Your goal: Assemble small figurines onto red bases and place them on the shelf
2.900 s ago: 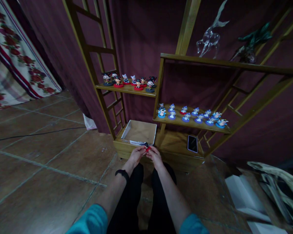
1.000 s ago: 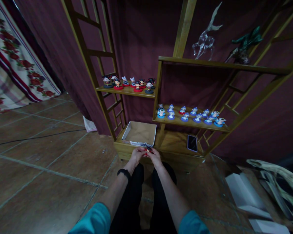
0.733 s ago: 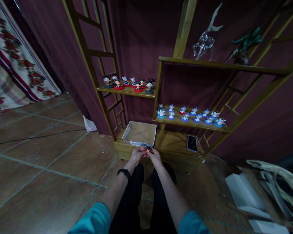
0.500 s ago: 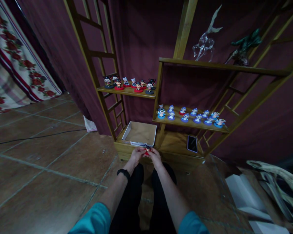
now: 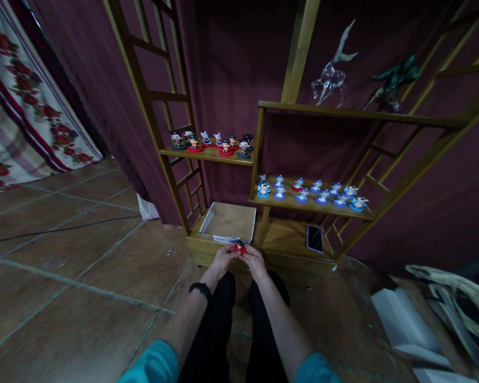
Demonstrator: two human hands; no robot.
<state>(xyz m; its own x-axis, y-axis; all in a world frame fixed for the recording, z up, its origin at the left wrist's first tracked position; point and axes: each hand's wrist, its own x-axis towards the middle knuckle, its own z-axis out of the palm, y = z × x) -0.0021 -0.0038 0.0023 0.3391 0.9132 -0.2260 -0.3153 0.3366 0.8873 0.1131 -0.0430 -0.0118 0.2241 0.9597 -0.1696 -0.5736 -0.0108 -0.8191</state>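
Between my two hands is a small figurine (image 5: pixel 240 247) with black hair and a red base, held in front of the cabinet. My left hand (image 5: pixel 224 257) pinches it from the left, a dark band on that wrist. Gripping its right side are the fingers of my right hand (image 5: pixel 253 259). Just beyond the hands lies a shallow open cardboard box (image 5: pixel 229 219) on the bottom shelf. Similar figurines (image 5: pixel 225 147) with red or black bases stand on the upper left shelf. Blue and purple figurines (image 5: pixel 302 196) stand in rows on the lower right shelf.
A phone (image 5: pixel 314 238) lies on the bottom shelf at right. A clear glass deer-like figure (image 5: pixel 330 80) and a dark green statue (image 5: pixel 395 85) occupy the top shelf. White boxes (image 5: pixel 403 319) sit on the floor at right. A black cable (image 5: pixel 64 230) crosses the tiles at left.
The figurine has shifted slightly to the left between my fingers and more of it shows. Both hands still hold it. The view has tilted up a little.
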